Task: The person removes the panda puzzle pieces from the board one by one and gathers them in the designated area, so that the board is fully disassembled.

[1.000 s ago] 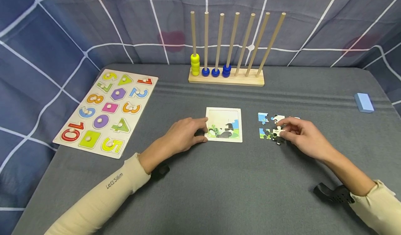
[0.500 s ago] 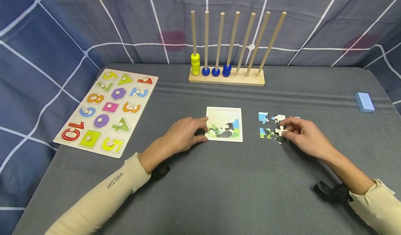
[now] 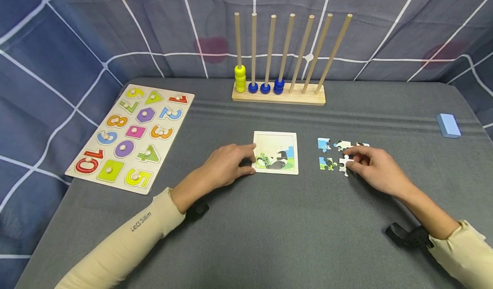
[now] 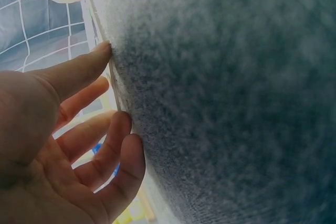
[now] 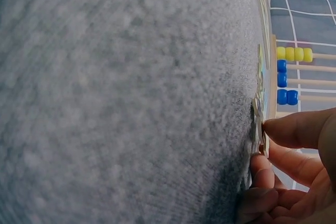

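Note:
In the head view a square puzzle tray (image 3: 275, 170) with a pale wooden rim lies mid-table, a panda picture showing in its lower part. My left hand (image 3: 230, 162) rests against the tray's left edge, thumb and fingertips touching the rim. To the right, my right hand (image 3: 371, 167) pinches a jigsaw piece (image 3: 344, 164) between thumb and fingers, seen edge-on in the right wrist view. Around it lie a blue piece (image 3: 324, 144), a green-and-blue piece (image 3: 325, 164) and a black-and-white piece (image 3: 342, 145). Another piece (image 3: 362, 144) is partly hidden behind the right hand.
A peg board with numbers and shapes (image 3: 165, 145) lies at the left. At the back stands a wooden bead rack (image 3: 278, 97) with tall rods and yellow and blue beads. A light blue block (image 3: 448, 126) is at the far right. Checked fabric (image 3: 154, 23) hangs behind the table.
My right hand has shifted slightly right, and the pinched jigsaw piece has come away from the green-and-blue piece and changed its tilt. The left hand and tray stay put.

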### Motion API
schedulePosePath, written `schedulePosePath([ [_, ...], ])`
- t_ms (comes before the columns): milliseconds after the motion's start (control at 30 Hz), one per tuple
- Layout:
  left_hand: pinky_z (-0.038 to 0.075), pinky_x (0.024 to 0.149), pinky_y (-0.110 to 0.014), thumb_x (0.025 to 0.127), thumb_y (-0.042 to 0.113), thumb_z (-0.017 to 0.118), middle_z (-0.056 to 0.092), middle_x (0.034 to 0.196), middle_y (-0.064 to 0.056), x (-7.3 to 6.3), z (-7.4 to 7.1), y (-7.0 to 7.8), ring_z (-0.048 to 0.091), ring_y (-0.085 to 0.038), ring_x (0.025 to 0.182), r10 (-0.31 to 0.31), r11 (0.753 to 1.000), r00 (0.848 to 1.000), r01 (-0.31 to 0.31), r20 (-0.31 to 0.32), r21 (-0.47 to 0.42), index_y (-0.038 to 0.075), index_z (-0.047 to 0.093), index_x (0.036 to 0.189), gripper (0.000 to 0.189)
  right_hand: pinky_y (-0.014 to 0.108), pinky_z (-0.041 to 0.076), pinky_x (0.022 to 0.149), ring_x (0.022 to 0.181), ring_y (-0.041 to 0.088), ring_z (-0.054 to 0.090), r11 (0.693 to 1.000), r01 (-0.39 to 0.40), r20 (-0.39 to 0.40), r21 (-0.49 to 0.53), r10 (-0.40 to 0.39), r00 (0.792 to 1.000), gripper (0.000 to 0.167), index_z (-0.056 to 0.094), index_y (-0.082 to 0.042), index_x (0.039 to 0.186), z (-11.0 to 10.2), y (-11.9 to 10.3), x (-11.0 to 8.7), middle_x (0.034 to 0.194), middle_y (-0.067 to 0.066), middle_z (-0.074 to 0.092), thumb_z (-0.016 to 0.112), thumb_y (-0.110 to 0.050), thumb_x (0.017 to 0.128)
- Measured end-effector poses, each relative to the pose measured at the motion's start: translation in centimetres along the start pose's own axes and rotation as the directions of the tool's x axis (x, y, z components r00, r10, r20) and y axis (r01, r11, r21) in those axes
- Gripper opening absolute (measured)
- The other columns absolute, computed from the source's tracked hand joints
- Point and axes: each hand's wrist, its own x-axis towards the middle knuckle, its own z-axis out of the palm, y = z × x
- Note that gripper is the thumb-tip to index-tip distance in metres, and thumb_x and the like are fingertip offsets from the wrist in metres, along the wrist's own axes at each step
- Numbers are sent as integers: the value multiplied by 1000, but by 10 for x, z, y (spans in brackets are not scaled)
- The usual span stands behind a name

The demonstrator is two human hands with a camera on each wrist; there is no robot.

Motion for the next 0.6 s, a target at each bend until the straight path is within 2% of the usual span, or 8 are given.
schedulePosePath([
  [600,51,86,-46,86,25,79,56,140,-4,0,0,1,62,-28,114,-2,1000,1000,2,1,1,13,74,105,23,25,34,54,58,6,44,998,57,-27,-34,-58,998,21,70,0,109,0,1,-1,77,-1,56,71,-2,88],
])
